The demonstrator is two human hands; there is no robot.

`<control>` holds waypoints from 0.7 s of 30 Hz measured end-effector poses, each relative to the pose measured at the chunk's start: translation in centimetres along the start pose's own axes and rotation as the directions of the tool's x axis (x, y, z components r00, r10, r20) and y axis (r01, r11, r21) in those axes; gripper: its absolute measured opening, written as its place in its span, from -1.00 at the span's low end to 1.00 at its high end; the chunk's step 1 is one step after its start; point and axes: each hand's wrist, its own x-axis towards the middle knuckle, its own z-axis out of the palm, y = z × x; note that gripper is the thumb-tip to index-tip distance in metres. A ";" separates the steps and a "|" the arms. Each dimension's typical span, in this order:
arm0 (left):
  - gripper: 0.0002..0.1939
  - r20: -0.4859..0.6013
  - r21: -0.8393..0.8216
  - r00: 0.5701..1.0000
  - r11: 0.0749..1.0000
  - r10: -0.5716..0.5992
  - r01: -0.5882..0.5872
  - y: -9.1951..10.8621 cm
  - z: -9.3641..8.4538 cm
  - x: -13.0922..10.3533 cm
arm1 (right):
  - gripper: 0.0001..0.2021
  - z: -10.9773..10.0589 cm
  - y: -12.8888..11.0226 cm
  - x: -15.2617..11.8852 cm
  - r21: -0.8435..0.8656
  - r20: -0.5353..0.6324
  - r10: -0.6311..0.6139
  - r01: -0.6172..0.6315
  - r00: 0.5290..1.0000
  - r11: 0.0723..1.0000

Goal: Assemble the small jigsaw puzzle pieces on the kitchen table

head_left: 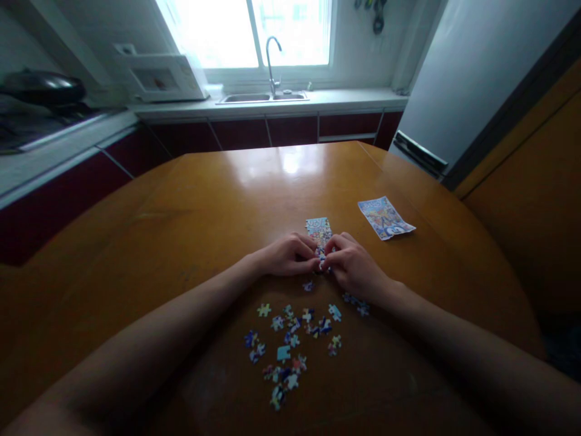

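A partly joined jigsaw puzzle (319, 226) lies on the wooden table, its lower part covered by my fingers. My left hand (290, 254) rests at its left edge, fingers curled and pressed together near the lower end. From the right, my right hand (356, 263) has thumb and fingers pinched at the puzzle's lower end, on what looks like a small piece (322, 264). One loose piece (308, 286) lies just below my hands. Several more loose pieces (284, 353) are scattered nearer to me, and a few (362, 307) sit beside my right wrist.
A creased picture sheet (385, 218) lies on the table (218, 200) to the right of the puzzle. Beyond the table are a counter with a sink (247, 97), a white microwave (158, 79), a pan (45, 88) at the left and a fridge (463, 72) at the right.
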 end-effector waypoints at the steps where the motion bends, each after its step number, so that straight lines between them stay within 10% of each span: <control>1: -0.60 -0.010 -0.005 1.000 1.000 -0.006 0.005 0.0 0.0 0.0 | -0.74 0.0 0.0 0.0 -0.001 0.006 0.000 0.000 1.000 1.000; 21: -0.50 -0.028 -0.004 0.999 0.999 -0.036 0.036 -0.1 0.0 -0.1 | -0.70 -0.4 0.0 0.1 0.045 -0.015 0.034 -0.033 0.999 0.998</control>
